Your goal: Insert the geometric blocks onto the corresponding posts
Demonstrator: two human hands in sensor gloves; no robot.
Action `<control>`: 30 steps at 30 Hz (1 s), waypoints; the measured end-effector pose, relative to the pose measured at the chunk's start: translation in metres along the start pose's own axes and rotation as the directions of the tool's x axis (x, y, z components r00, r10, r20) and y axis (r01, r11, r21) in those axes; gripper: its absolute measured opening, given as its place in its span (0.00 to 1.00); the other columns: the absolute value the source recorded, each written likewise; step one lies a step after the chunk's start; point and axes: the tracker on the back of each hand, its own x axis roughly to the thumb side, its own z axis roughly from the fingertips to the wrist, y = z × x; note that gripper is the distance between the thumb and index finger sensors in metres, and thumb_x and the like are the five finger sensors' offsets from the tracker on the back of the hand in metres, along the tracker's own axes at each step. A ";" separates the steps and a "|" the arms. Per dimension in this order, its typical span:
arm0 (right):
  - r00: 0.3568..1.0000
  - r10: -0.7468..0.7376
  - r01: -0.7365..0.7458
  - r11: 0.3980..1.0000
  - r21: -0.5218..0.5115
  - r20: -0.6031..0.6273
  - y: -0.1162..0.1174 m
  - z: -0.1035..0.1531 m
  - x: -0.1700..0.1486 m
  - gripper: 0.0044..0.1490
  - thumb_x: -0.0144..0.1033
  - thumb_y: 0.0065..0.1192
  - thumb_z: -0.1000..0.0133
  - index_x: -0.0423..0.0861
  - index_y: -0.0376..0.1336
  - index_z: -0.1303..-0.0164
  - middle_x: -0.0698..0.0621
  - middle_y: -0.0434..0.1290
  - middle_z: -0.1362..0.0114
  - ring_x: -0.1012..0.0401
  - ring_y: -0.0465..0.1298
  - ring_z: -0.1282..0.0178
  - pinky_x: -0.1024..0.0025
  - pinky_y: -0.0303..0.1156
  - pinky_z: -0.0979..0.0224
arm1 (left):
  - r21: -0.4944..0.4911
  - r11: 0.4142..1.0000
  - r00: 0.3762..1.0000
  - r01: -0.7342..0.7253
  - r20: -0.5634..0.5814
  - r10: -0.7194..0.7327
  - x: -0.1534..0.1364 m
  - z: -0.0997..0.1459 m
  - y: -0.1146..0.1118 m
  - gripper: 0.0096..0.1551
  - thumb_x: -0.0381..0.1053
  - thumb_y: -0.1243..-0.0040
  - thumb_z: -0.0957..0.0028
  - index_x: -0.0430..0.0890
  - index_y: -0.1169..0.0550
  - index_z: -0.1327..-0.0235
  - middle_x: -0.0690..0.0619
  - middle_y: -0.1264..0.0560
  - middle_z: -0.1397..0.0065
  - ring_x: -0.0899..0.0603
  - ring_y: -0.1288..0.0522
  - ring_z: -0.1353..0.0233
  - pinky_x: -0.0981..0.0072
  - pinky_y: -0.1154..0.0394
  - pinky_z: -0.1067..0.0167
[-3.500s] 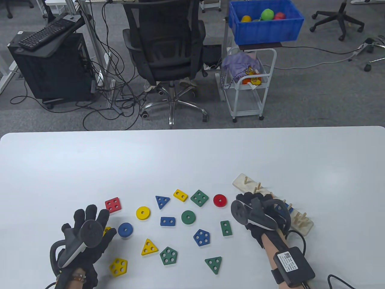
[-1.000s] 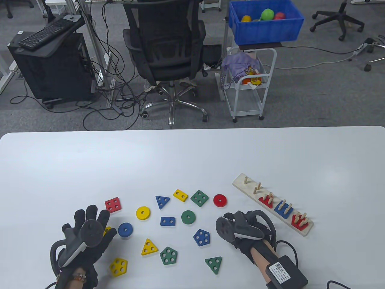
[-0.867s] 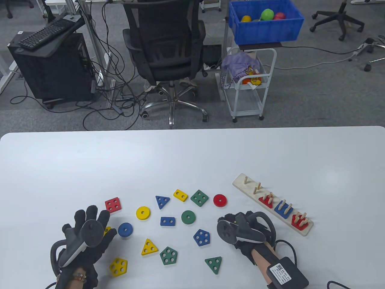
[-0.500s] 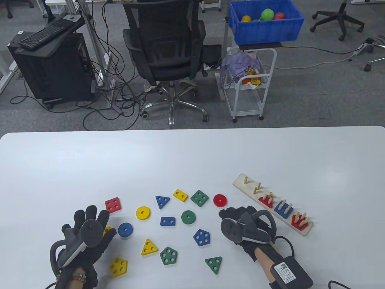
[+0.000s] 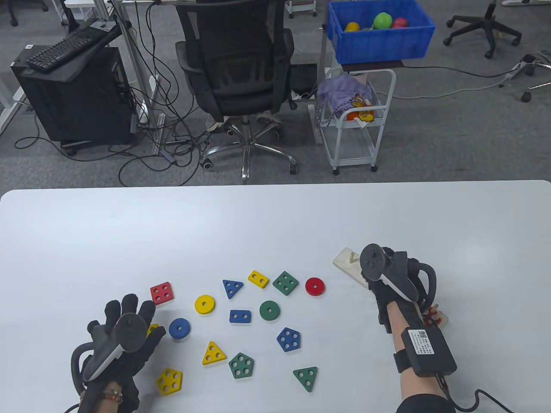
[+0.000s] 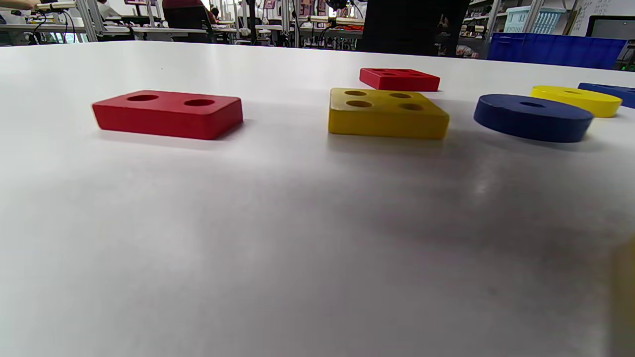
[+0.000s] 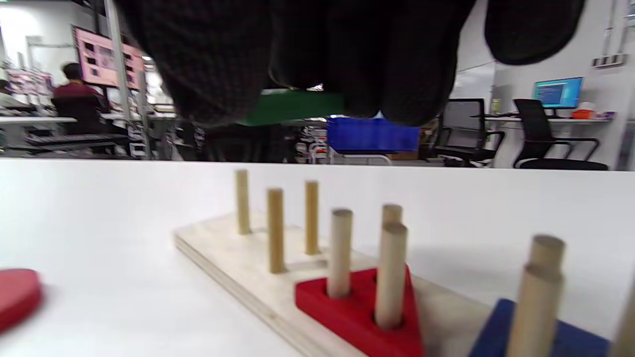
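Nearest the bottom edge of the table view, the left hand [image 5: 125, 340] rests flat on the white counter [image 5: 275, 223] with its fingers spread, holding nothing. A yellow pentagon block [image 5: 169, 381] lies just beside it, and a blue disc [image 5: 179, 328] sits just off its fingertips. The left wrist view shows a red rectangle block [image 6: 167, 113] with 2 holes, a yellow square block [image 6: 387, 113] with 4 holes and the same blue disc lying flat on the counter.

Farther in, loose blocks are scattered across the middle: a green triangle [image 5: 306, 377], a green pentagon [image 5: 241, 365], a yellow triangle [image 5: 213, 353], a blue pentagon [image 5: 289, 339], a green disc [image 5: 269, 310] and a red disc [image 5: 314, 286].

To the right, the right hand [image 5: 394, 279] hovers above the wooden peg board [image 5: 344, 259], covering most of it. In the right wrist view its gloved fingers [image 7: 218, 59] grip a green block [image 7: 292, 106] held over the pegs; its shape cannot be told. Below it a red triangle block [image 7: 357, 307] sits seated on 3 pegs, with bare pegs beyond it toward the board's far end.
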 end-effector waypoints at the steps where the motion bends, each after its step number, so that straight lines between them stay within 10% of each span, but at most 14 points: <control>1: 1.000 0.018 -0.018 1.000 0.023 -0.006 0.007 -0.003 0.001 0.39 0.47 0.71 0.54 0.47 0.63 0.33 0.44 0.73 0.29 0.45 0.76 0.34 0.33 0.66 0.33 | -0.003 1.000 1.000 0.001 -0.003 -0.001 -0.001 0.000 0.000 0.44 0.76 0.64 0.50 0.68 0.51 0.18 0.59 0.64 0.10 0.39 0.65 0.11 0.28 0.62 0.22; 20: 0.996 0.090 -0.090 0.996 -0.026 0.001 0.016 0.001 0.012 0.42 0.46 0.71 0.53 0.49 0.59 0.29 0.43 0.65 0.23 0.43 0.70 0.27 0.33 0.64 0.31 | -0.009 1.000 1.000 0.000 -0.010 0.000 -0.003 -0.001 0.000 0.44 0.76 0.64 0.50 0.68 0.51 0.18 0.59 0.64 0.10 0.39 0.65 0.11 0.28 0.62 0.22; 30: 0.969 0.083 -0.100 0.993 0.062 0.233 0.011 0.026 0.068 0.39 0.48 0.69 0.52 0.49 0.61 0.30 0.44 0.70 0.26 0.44 0.74 0.31 0.35 0.67 0.33 | -0.002 1.000 1.000 -0.001 -0.002 0.001 -0.002 -0.001 0.000 0.44 0.76 0.64 0.50 0.68 0.51 0.18 0.59 0.64 0.10 0.39 0.65 0.11 0.28 0.61 0.22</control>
